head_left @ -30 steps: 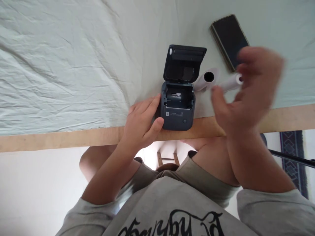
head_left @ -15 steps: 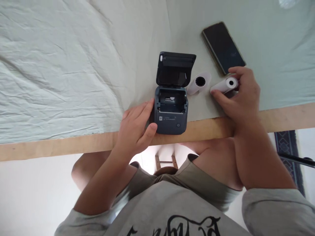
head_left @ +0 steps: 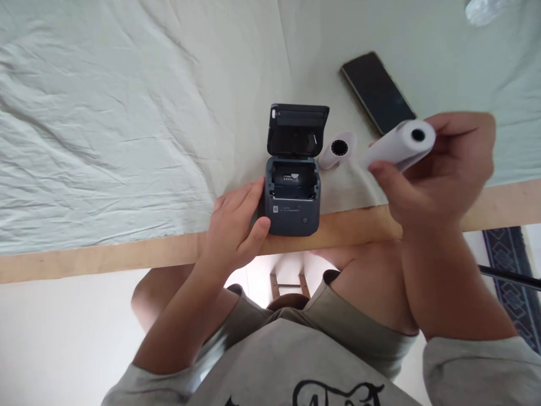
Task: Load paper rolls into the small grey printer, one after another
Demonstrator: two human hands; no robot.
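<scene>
The printer point(head_left: 291, 221) already had its lid point(head_left: 298, 130) up, the left hand point(head_left: 232, 228) lay unclenched against its side, and the right hand point(head_left: 446, 179) grasped a roll point(head_left: 395, 145) not yet inside.

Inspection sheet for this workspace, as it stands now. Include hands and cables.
Surface: pale green cloth, wrinkled at left; wooden edge exposed.
Job's things: dark device, lid raised; white roll, held; second roll, beside the device.
Clutter: phone; clear crinkled item, cut off by frame.
Left hand: against device's side.
Right hand: gripping the white roll.
Cables: nothing seen.
Surroundings: patterned rug, black bar.
</scene>
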